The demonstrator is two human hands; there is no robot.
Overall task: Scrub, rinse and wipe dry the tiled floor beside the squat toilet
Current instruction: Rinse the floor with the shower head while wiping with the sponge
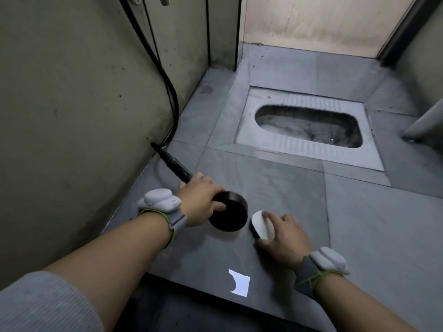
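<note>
Far left, along the wall: one black hose (153, 56) dropping to the floor edge and running into the handle of one black shower head (229, 215). Left hand (200, 203) curled round that head where handle meets disc, fingers wrapped over the top, disc face turned toward the camera and held just above the floor (263, 183). Long axis of head and handle slanting from the wall's foot, up-left, down-right toward the middle of the near tile. Just right of the disc, almost touching: one white brush (260, 224), lying on the dark tile, long axis near-to-far with a slight leftward lean at the far end. Right hand (284, 238) laid over the brush's right side, thumb at the near end, fingers bent across the top, pressing it down on the tile; bristles not visible. Brush directly under the right hand, so right hand nearer for scrubbing, left hand nearer for rinsing. Probably scrubbing stage, with water ready beside the stroke. One gray band on each wrist, two in all. At the step's near edge, one white scrap (239, 282). Farther right and beyond: one squat toilet (309, 125), sunk in the raised tiles, well apart from both hands.
</note>
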